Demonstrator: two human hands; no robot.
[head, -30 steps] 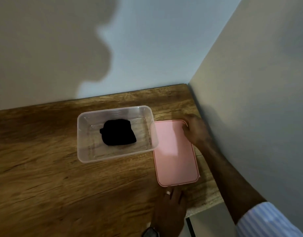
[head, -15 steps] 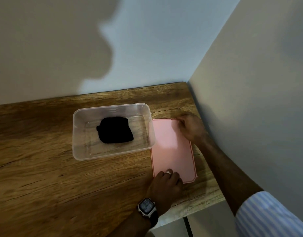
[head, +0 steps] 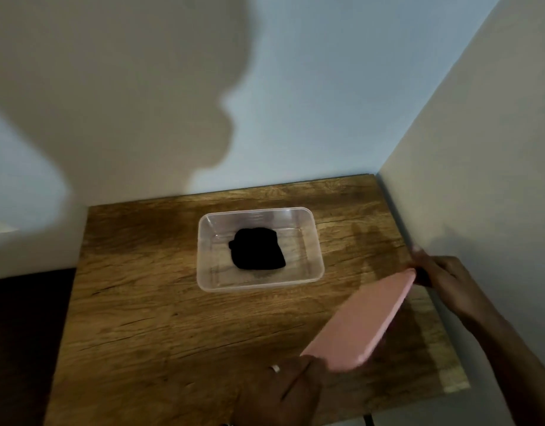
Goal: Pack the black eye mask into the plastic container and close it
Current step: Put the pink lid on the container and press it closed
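The black eye mask (head: pixel 257 253) lies bunched in the middle of the clear plastic container (head: pixel 317 265), which stands open on the wooden table (head: pixel 148 318). The pink lid (head: pixel 363 321) is lifted off the table and tilted, to the right of and nearer than the container. My left hand (head: pixel 289 388) grips the lid's near end, with a ring on one finger. My right hand (head: pixel 443 272) holds the lid's far end, close to the right wall.
White walls close the table in at the back and on the right (head: pixel 480 179). The table's near edge runs along the bottom right. A dark surface (head: pixel 22 333) lies beside the table on the left.
The lid lay flat on the table beside the container with my hands at its ends; now both hands have raised and tilted it. The camera view has pulled back and shifted left.
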